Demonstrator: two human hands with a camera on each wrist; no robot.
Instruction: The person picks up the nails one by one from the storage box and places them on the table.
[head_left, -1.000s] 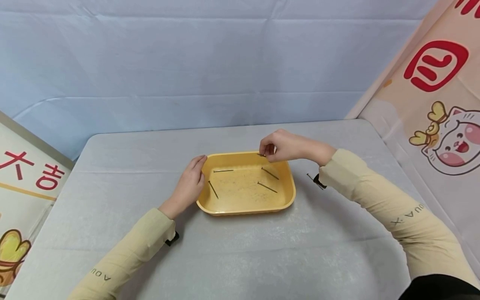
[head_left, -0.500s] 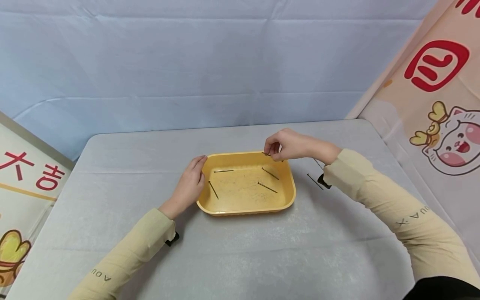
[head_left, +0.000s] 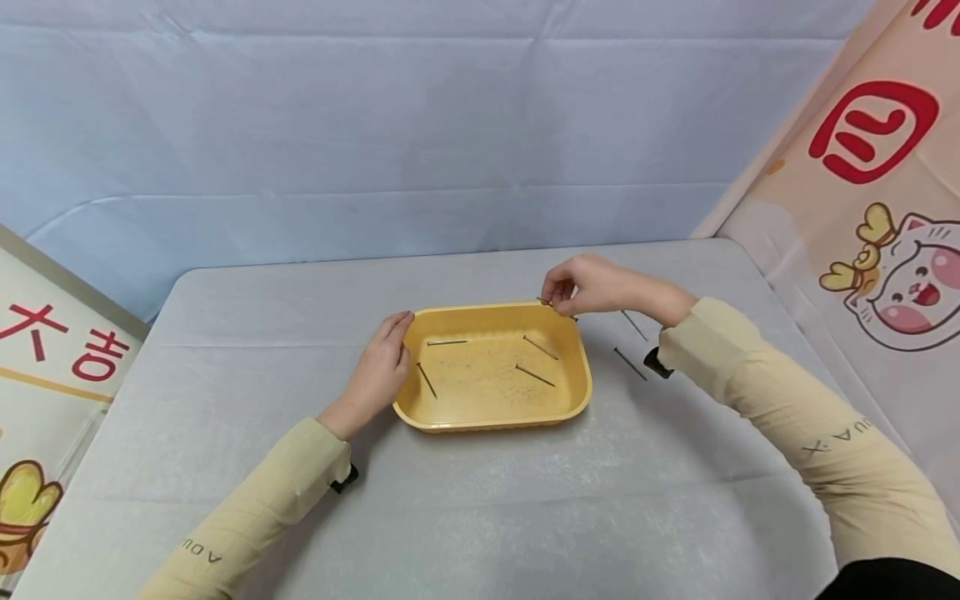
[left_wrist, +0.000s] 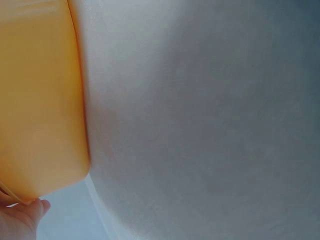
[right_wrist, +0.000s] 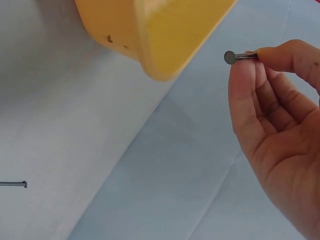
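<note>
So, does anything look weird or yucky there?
A little: the yellow tray has grey smudges inside and dark specks outside, so it looks dirty or worn. I can't see anything broken.

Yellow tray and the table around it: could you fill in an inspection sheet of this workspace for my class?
Surface: grey table, faint creases
Job's things: yellow tray with four nails lying inside; two loose nails on the table to its right
Clutter: black shape at the head view's lower right edge, unidentified; otherwise nothing seen
Left hand: grips the tray's left side
Right hand: pinches another nail near the tray's far right corner
Cables: nothing seen
Surroundings: pale blue cloth behind; printed panels on both sides
</note>
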